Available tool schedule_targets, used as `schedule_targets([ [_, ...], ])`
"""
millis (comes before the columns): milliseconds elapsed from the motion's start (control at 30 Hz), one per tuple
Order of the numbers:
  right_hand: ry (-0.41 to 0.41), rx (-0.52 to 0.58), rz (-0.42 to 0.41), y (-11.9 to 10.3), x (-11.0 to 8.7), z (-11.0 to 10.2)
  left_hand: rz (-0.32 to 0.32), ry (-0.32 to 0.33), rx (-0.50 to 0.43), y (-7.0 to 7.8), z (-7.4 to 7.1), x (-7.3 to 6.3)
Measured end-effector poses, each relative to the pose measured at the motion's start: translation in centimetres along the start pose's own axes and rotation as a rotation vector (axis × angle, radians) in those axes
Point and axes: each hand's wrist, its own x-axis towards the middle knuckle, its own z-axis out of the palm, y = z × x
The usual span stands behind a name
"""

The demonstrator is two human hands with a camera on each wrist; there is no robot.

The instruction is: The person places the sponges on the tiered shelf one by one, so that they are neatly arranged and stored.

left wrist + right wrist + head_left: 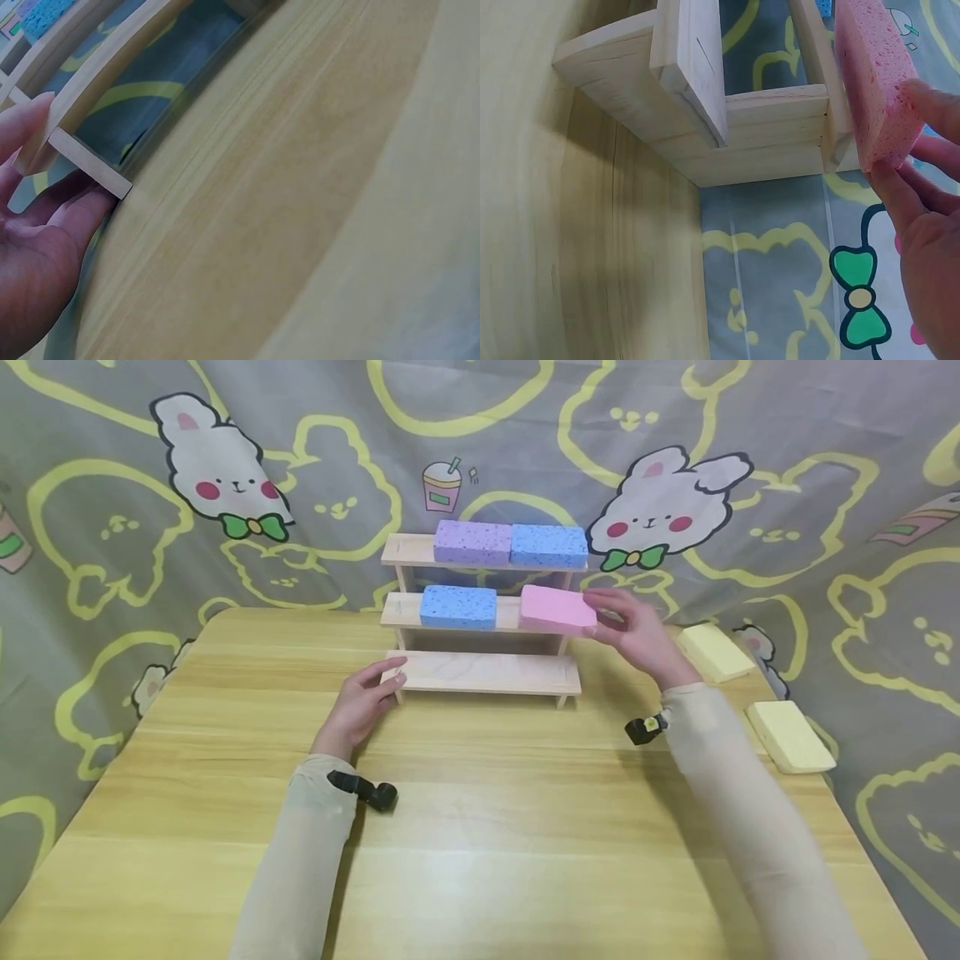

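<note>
A small three-tier wooden shelf rack (pixel 480 672) stands at the back of the table. My right hand (pixel 637 639) pinches the right end of a pink sponge (pixel 557 609) at the middle tier; the right wrist view shows thumb and fingers on the sponge's end (pixel 885 97). Left of it on that tier lies a speckled blue sponge (pixel 458 607). The top tier bears a purple sponge (pixel 472 542) and another blue sponge (pixel 549 545), side by side. My left hand (pixel 358 706) grips the left end of the bottom tier, with fingers around its edge in the left wrist view (pixel 49 232).
Two pale yellow sponges lie at the table's right edge, one farther back (pixel 716 652) and one nearer (pixel 792 737). A grey curtain (pixel 480 443) with rabbit prints hangs behind the rack and around the wooden table (pixel 480 827).
</note>
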Motion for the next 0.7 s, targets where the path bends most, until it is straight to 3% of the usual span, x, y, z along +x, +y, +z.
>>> schedule_targets([
  [367, -0.021, 0.023, 0.016, -0.1, 1.4, 0.7, 0.001, -0.003, 0.004, 0.1, 0.0, 0.0],
  [700, -0.006, 0.059, 0.004, 0.9, 0.9, 0.2, -0.042, 0.012, 0.024, 0.5, 0.2, -0.1],
])
